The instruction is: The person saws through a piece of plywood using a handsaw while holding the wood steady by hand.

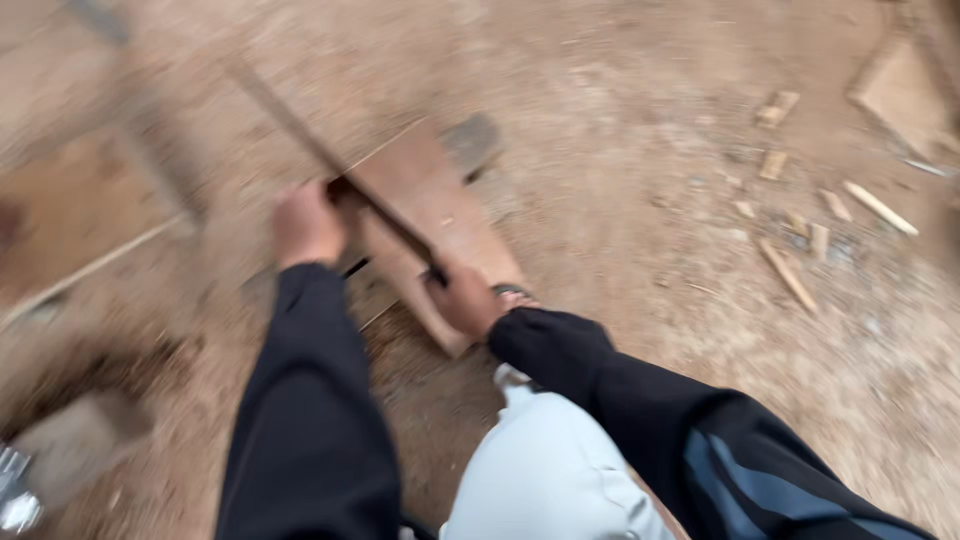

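The picture is blurred by motion. My left hand (305,225) grips a long dark bar (300,130) that slants from the upper left down to my right hand (465,298), which holds its lower end. The bar lies across a reddish wooden board (440,215) resting on the dirt ground. Both arms wear dark sleeves. A wristband shows on my right wrist. My knee in light trousers (545,470) is at the bottom centre.
Wood scraps and chips (800,225) lie scattered on the dirt at right. A flat board (70,215) lies at left, another slab (905,85) at top right. A grey block (75,440) and a shiny object (12,495) sit at bottom left.
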